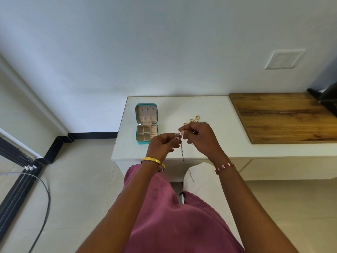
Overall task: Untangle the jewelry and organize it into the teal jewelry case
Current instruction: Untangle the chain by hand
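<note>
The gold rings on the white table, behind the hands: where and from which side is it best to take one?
Probably from above, pinching one band of the gold rings by its rim. They lie loose on the white table, just beyond the right hand, so a top-down pinch looks easiest. Whether they touch the chain is unclear.

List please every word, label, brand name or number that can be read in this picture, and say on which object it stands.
None: no readable text appears anywhere.
The teal jewelry case shows no brand or label.
The wall plate is blank.
The gold bangle near the left hand may carry small marks, too small to read.
The chain pinched by both hands, the right hand included, bears no legible tag.
</note>
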Action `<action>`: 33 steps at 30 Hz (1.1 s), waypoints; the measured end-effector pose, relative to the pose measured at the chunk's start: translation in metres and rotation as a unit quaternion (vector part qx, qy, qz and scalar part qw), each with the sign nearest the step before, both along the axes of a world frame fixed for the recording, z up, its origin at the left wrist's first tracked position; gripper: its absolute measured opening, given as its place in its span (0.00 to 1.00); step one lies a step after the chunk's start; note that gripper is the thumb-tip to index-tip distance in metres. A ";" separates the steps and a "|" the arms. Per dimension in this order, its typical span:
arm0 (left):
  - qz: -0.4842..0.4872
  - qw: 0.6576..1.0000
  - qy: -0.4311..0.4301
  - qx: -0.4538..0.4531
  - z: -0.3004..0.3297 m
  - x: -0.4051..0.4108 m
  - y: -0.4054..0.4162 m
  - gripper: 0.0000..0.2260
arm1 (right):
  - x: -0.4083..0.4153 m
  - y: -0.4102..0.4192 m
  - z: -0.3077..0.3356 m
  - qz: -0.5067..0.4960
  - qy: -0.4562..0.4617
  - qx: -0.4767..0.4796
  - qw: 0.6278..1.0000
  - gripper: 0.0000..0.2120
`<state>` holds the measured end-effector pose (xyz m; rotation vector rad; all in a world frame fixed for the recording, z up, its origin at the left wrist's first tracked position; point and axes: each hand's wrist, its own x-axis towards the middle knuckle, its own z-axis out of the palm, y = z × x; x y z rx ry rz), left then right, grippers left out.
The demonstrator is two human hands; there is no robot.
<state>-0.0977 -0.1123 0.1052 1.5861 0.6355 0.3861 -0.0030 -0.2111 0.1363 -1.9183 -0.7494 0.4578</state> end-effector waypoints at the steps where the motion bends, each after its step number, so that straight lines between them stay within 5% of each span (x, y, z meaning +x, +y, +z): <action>1: 0.007 1.000 -0.006 -0.025 0.000 0.000 0.001 0.05 | 0.001 -0.001 0.000 0.001 0.010 -0.002 1.000 0.07; 15: 0.076 0.981 -0.036 -0.174 -0.002 0.000 0.005 0.06 | -0.008 -0.003 -0.005 0.058 0.080 -0.052 0.994 0.05; 22: 0.091 0.942 -0.061 -0.317 -0.005 -0.001 0.004 0.06 | -0.004 -0.002 -0.005 0.019 -0.007 -0.078 0.997 0.09; 33: 0.113 0.970 -0.018 -0.215 -0.006 0.000 -0.001 0.09 | -0.008 0.001 -0.006 0.020 -0.126 -0.138 0.982 0.04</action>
